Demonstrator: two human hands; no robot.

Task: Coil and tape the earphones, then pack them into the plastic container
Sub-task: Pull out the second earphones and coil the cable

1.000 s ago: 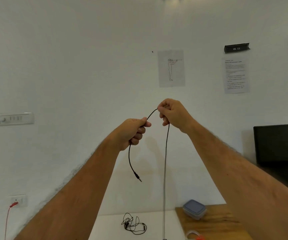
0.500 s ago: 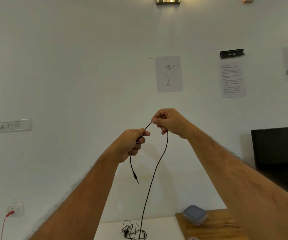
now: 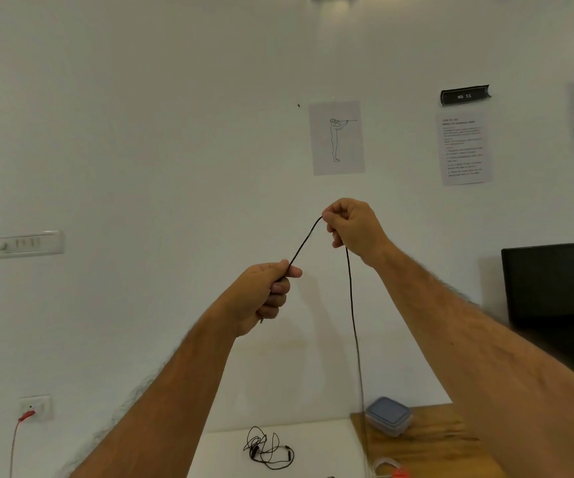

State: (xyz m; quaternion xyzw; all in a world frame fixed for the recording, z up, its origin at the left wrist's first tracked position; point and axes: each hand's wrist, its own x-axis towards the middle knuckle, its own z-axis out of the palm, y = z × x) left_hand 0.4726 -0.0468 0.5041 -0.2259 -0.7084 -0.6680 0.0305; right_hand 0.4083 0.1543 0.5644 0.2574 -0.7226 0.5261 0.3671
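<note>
Holding a thin black earphone cord point(image 3: 304, 241) up in the air, both hands are closed tight on it. The left hand point(image 3: 265, 294) grips the cord in its curled fingers, lower down. The right hand point(image 3: 354, 225) pinches the cord higher up and a bit to the right — a short piece runs straight between the two hands. From under the right hand the rest of the cord hangs straight down to the table point(image 3: 316, 443).

Far below the left hand, a second pair of earphones point(image 3: 268, 450) lies in a messy tangle on the white table. Below the right hand sits the plastic container point(image 3: 388, 415) with its blue lid on — it rests on a wooden board point(image 3: 430, 450). Just beside the hanging cord's low end is a tape roll point(image 3: 390, 469), partly cut off.
</note>
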